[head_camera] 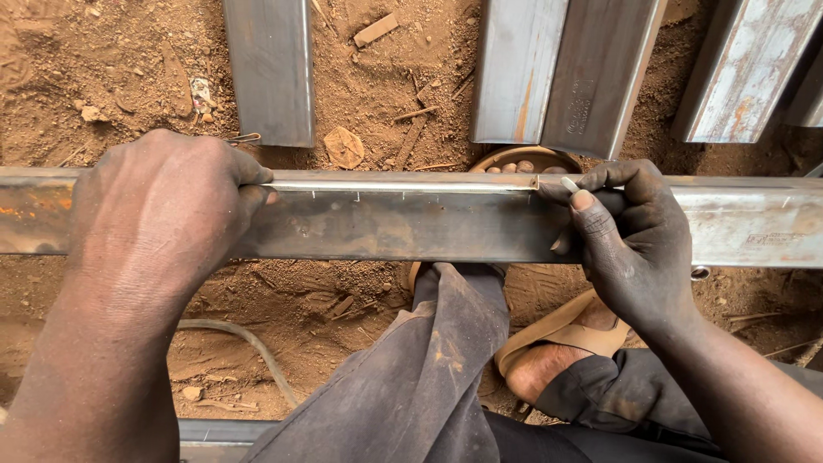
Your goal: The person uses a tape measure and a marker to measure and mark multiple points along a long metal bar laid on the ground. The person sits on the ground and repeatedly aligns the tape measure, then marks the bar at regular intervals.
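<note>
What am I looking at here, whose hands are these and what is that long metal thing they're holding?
This is one picture from a camera worn on a person's head, looking down at their own two bare hands. No machine is involved. A long steel bar runs across the view from side to side, with small pale marks along its top edge. The left hand wraps over the bar and grips it. The right hand rests on the bar and pinches a small white marker, perhaps chalk, at its top edge. Below are the person's trouser leg and a sandal. More steel pieces lie on the reddish dirt ground beyond.
</note>
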